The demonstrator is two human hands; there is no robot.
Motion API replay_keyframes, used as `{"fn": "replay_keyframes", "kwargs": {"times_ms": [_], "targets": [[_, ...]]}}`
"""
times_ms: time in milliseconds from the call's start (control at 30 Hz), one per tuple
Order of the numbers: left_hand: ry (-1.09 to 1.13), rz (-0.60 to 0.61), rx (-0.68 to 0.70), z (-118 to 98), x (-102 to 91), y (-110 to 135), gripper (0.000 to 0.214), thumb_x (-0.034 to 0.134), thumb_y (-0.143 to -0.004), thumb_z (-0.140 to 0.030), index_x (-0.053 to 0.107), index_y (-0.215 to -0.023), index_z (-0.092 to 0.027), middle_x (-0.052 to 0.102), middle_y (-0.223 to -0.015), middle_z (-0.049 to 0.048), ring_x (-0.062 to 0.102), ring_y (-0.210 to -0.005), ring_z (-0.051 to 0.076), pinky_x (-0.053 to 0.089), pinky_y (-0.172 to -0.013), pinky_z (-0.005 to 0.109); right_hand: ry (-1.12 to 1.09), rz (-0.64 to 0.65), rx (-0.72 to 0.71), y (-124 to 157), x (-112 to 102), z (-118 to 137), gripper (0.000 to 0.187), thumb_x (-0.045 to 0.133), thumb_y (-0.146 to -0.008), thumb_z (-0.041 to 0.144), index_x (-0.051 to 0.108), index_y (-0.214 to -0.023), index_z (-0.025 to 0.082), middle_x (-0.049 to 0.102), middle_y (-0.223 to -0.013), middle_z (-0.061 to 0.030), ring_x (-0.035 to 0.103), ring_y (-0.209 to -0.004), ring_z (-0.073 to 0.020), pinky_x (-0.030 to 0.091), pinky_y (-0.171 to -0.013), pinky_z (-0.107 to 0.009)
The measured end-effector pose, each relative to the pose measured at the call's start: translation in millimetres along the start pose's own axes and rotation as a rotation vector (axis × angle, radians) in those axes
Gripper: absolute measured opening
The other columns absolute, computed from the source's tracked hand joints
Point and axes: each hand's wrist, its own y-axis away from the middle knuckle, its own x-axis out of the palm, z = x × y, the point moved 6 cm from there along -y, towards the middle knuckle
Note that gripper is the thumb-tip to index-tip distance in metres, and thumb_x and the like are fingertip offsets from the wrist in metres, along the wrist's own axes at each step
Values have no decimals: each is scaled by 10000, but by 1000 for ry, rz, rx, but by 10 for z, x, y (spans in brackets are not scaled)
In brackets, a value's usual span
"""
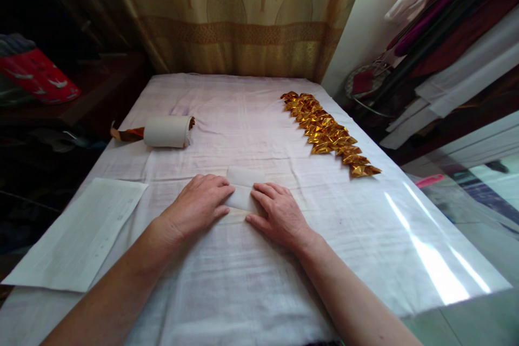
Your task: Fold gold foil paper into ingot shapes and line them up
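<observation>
The left hand [204, 194] and right hand [279, 210], flattened palm-down, rest on opposite edges of a small rectangular white paper sheet [242, 196] on the white cloth-covered bench [243, 108], apparently steadying it. Rightward beyond the sheet, shiny gold folded-foil pieces [326, 127] overlap in rows (likely parked out of the way).

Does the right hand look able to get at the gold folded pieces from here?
Probably yes: the right hand has its fingers on the pale paper, and only white cloth shows between that hand and the gold folded pieces.
</observation>
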Motion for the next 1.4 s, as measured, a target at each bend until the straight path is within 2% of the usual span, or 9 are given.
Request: {"fn": "replay_keyframes", "kwargs": {"times_ms": [167, 300, 433, 633, 800, 967, 1100, 1233, 1400], "targets": [[-50, -6, 21, -33, 21, 4, 259, 692, -844, -313, 667, -1098, -262, 637, -1233, 54, 583, -1116, 261, 437, -934, 401, -3, -1, 0, -14, -1, -3, 420, 741, -813, 380, 665, -1170, 174, 631, -1303, -137, 544, -1202, -318, 438, -1013, -489], [-86, -32, 3, -139, -9, 7, 215, 709, -830, -282, 686, -1034, -221, 616, -1266, 81, 560, -1153, 275, 432, -958, 405, 5, 6, 3, -36, 0, 12, 387, 740, -817, 371, 674, -1142, 171, 641, -1287, -133, 554, -1188, -313, 445, -999, -485], [-65, 3, -38, -232, -46, -19, 249, 707, -839, -327, 679, -1031, -171, 661, -1157, 99, 598, -1070, 273, 443, -937, 399, 8, 13, 11, -54, 3, 0, 371, 728, -828, 364, 672, -1140, 172, 645, -1274, -131, 557, -1178, -304, 444, -995, -472], [-53, 49, -42, -192, -63, -56, 186, 643, -891, -337, 687, -990, -187, 685, -1074, 66, 628, -977, 244, 453, -856, 368, 12, 10, 10, -63, -13, -17, 223, 636, -896, 299, 693, -1086, 198, 664, -1215, -100, 578, -1108, -267, 447, -976, -435], [-84, 42, -68, -170, -53, -42, 206, 620, -902, -345, 695, -1032, -203, 678, -1119, 67, 620, -1018, 256, 448, -880, 381, 51, -4, 15, -66, -39, -1, 181, 601, -915, 278, 708, -1038, 200, 676, -1088, -91, 590, -986, -243, 468, -906, -398], [-63, 36, -65, -167, -43, -27, 247, 631, -891, -355, 669, -1098, -225, 662, -1192, 59, 602, -1092, 259, 430, -923, 387, 52, -6, 22, -66, -46, -8, 175, 623, -901, 299, 714, -1015, 202, 673, -1055, -85, 584, -959, -237, 464, -890, -379], [-25, 2, -69, -168, -31, -47, 316, 655, -875, -413, 650, -1128, -224, 658, -1226, 61, 582, -1142, 262, 421, -952, 398, 50, -20, 28, -43, -42, 23, 168, 607, -911, 300, 722, -987, 204, 675, -1002, -79, 583, -925, -225, 457, -863, -357], [-62, -62, -96, -144, 5, -86, 339, 637, -892, -405, 650, -1176, -219, 593, -1340, 102, 485, -1284, 304, 397, -1031, 453, 35, -12, -8, -12, -22, 78, 168, 586, -926, 294, 734, -947, 216, 682, -938, -61, 591, -861, -200, 446, -812, -332], [-68, -107, -108, -55, 57, -106, 314, 593, -922, -330, 652, -1228, -301, 563, -1368, 104, 488, -1280, 302, 423, -1030, 483, 16, -13, -31, -216, -86, -38, 171, 586, -927, 261, 751, -915, 218, 707, -936, -63, 625, -843, -193, 460, -813, -330]]}}
